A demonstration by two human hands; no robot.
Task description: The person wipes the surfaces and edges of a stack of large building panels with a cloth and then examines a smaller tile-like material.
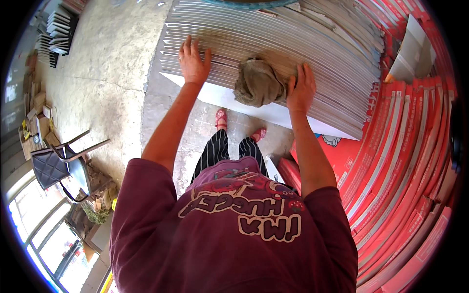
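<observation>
Panels (278, 36) partly hidden beneath cloth (260, 83)

Grey-brown cloth (260, 84), maroon printed shirt (220, 244), black-and-white striped trousers (220, 148), red cartons (391, 166)

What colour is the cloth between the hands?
The cloth is dull grey-brown, best seen in the head view.

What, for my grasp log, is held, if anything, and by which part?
Nothing appears held: the left hand and right hand rest on stacked panels, the cloth lying between them.
</observation>
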